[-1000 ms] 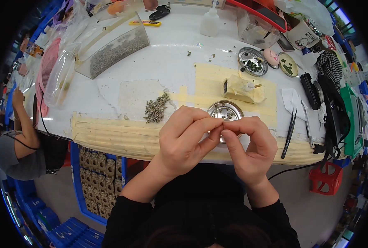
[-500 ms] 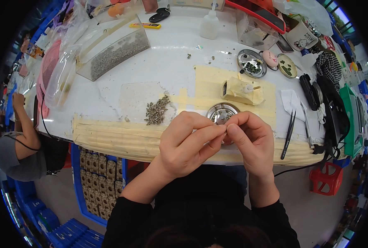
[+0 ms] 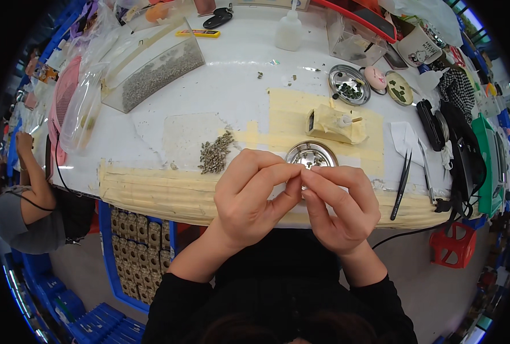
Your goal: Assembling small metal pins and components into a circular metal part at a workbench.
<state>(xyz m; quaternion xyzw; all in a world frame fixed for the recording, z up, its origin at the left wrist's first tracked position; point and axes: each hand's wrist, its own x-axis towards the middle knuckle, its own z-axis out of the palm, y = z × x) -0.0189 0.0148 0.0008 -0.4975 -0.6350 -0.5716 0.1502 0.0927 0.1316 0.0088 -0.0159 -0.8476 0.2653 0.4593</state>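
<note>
My left hand (image 3: 253, 195) and my right hand (image 3: 344, 206) meet at the fingertips over the table's taped front edge. Both are closed in a pinch; whatever sits between the fingers is too small or hidden to name. Just behind the fingertips stands a round shiny metal dish (image 3: 311, 148) with a few small pieces in it, partly covered by my hands. To the left of my left hand lies a pile of small greyish metal parts (image 3: 215, 153). Beyond the dish is a tape-wrapped block (image 3: 334, 124) with a thin stick on top.
Black tweezers (image 3: 401, 186) lie at the right beside a white cloth (image 3: 405, 140). A clear bin of small grey parts (image 3: 162, 77) stands back left. Metal dish with dark green pieces (image 3: 349, 85), squeeze bottle (image 3: 289, 31) at the back. Another person's arm (image 3: 32, 166) is far left.
My right hand's fingers have turned inward and bent more, and the fingertips have shifted slightly left. More of the metal dish shows. The view has shifted slightly.
</note>
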